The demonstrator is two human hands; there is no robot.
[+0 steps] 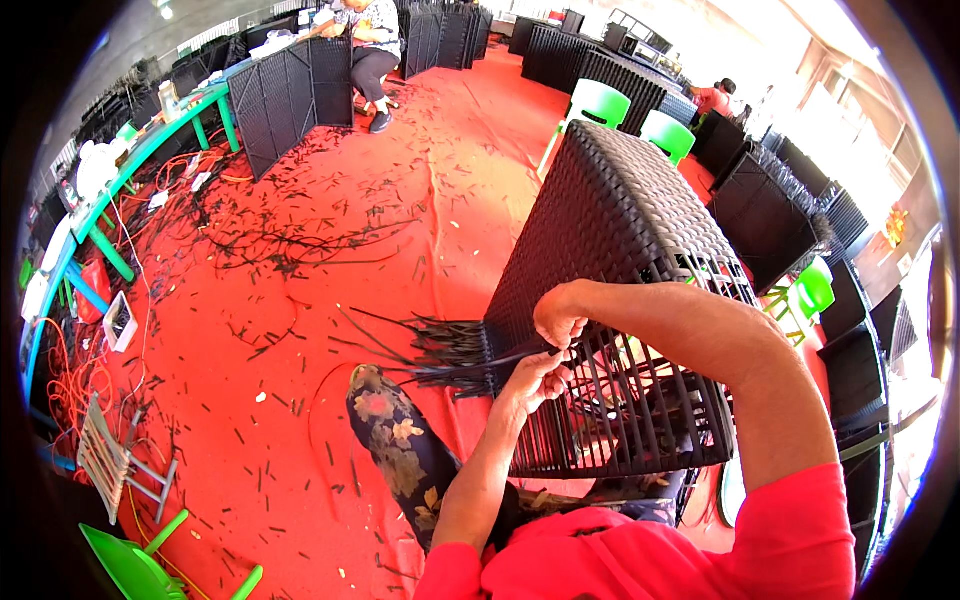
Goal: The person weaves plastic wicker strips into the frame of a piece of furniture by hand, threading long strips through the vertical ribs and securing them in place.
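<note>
Fingers (pixel 553 365) curled close at the black woven piece (pixel 590 205)

The left hand (pixel 535 380) and right hand (pixel 562 312) nearly meet, fingers bent inward; whether either pinches a strip, I cannot tell. The black woven piece is right at the fingers and extends beyond them, its open bars (pixel 640 420) just to their right. Loose strip ends (pixel 450 352) fan out leftward. Farther ahead is a green chair (pixel 600 102).

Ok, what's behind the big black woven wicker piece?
Past its far edge, a bright green curved-back chair and, right of it, a second green chair partly show. The woven piece hides the rest, and anything directly behind.
</note>
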